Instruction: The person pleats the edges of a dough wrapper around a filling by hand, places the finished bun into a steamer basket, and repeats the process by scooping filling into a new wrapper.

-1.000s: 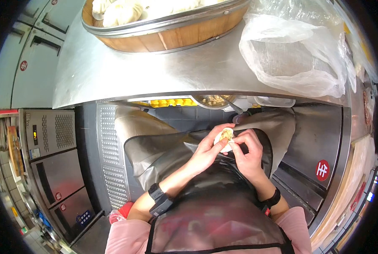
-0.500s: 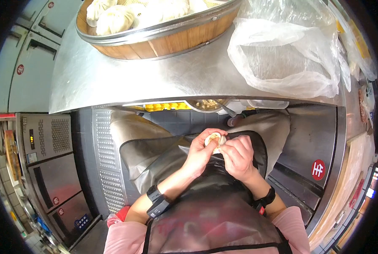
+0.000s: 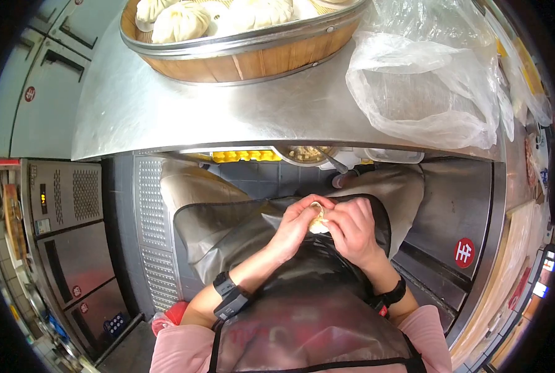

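A small filled bun (image 3: 318, 227) of pale dough is held between my two hands over my lap, and some yellowish filling shows at its open top. My left hand (image 3: 295, 229) is curled round its left side, with the thumb at the opening. On the other side, my right hand (image 3: 353, 231) pinches the dough edge, its fingers bent together. Part of the bun is hidden behind the fingers. Ahead of the hands, pleated buns (image 3: 181, 23) sit in a round wooden steamer (image 3: 246, 64) on the steel counter (image 3: 228, 118).
A clear plastic bag (image 3: 426, 93) lies on the counter's right side. Under the counter edge are a bowl of filling (image 3: 303, 154) with a spoon handle (image 3: 332, 160) and a yellow tray (image 3: 245, 156). Steel cabinets (image 3: 78, 248) stand at the left.
My fingers have shifted round the bun, and its opening now looks narrower and turned differently. The view has moved slightly, so the steamer and bag sit a little further right.
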A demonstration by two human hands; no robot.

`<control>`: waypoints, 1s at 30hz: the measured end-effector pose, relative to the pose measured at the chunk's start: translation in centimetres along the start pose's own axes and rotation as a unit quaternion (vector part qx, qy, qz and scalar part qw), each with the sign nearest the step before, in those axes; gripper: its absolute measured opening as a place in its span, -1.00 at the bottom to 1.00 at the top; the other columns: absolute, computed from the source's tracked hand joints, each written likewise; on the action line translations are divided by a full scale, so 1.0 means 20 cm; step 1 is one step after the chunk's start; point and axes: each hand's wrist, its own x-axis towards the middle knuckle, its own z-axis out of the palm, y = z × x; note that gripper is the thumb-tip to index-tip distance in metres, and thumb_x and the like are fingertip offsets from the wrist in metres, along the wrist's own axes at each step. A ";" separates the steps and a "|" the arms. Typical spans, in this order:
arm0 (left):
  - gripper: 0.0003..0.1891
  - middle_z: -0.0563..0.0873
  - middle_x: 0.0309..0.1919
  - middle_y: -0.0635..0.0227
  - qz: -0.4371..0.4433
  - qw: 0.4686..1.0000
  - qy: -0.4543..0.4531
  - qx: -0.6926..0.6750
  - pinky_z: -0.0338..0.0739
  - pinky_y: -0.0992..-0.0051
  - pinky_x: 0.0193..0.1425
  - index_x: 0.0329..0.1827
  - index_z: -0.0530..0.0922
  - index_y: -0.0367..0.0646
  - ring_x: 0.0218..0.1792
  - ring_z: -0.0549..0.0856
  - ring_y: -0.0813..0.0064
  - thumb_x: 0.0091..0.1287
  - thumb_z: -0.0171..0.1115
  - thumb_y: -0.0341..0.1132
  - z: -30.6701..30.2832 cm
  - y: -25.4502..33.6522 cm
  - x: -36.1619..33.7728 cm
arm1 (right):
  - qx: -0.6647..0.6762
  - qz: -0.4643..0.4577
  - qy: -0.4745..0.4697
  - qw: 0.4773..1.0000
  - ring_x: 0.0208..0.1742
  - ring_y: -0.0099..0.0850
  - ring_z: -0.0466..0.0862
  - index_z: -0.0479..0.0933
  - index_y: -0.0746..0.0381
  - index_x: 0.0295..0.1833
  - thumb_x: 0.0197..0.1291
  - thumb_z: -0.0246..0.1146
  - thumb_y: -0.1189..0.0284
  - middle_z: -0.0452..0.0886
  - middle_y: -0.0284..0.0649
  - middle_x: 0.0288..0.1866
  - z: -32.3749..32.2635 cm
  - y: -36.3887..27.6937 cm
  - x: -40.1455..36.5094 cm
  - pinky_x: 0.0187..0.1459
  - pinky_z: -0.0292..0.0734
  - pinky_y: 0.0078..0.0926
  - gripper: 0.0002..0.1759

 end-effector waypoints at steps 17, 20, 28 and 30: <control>-0.55 0.48 0.13 0.40 0.012 0.996 -0.024 0.082 0.39 0.60 0.15 0.37 0.26 -0.13 0.10 0.48 0.62 0.41 -0.03 -0.39 0.01 0.05 -0.05 | 0.137 0.238 0.078 0.958 -0.33 -0.23 0.51 0.47 0.30 -0.40 -0.04 0.31 0.61 0.48 -0.18 -0.43 0.04 -0.03 -0.01 -0.28 0.41 -0.35 -0.87; -0.58 0.48 0.15 0.41 0.061 0.988 -0.010 0.141 0.37 0.61 0.15 0.33 0.32 -0.16 0.11 0.47 0.63 0.40 -0.03 -0.40 0.00 0.03 -0.03 | 0.141 0.230 0.077 0.960 -0.34 -0.23 0.51 0.47 0.29 -0.40 -0.04 0.32 0.61 0.48 -0.18 -0.43 0.07 -0.05 0.00 -0.28 0.41 -0.35 -0.87; -0.68 0.58 -0.07 0.48 -0.007 1.000 0.015 -0.010 0.40 0.67 0.03 0.21 0.44 -0.20 -0.06 0.51 0.73 0.43 -0.01 -0.37 0.04 0.03 -0.02 | 0.138 0.238 0.108 0.955 -0.34 -0.22 0.51 0.49 0.28 -0.40 -0.04 0.31 0.62 0.49 -0.18 -0.41 0.10 -0.03 -0.01 -0.28 0.41 -0.35 -0.88; -0.69 0.60 0.01 0.35 -0.014 0.998 0.036 0.044 0.43 0.58 0.11 0.17 0.47 -0.24 0.00 0.56 0.59 0.40 -0.01 -0.42 0.03 0.01 -0.01 | 0.139 0.240 0.110 0.954 -0.34 -0.22 0.51 0.49 0.28 -0.40 -0.04 0.31 0.62 0.50 -0.19 -0.41 0.09 -0.04 -0.01 -0.28 0.40 -0.34 -0.88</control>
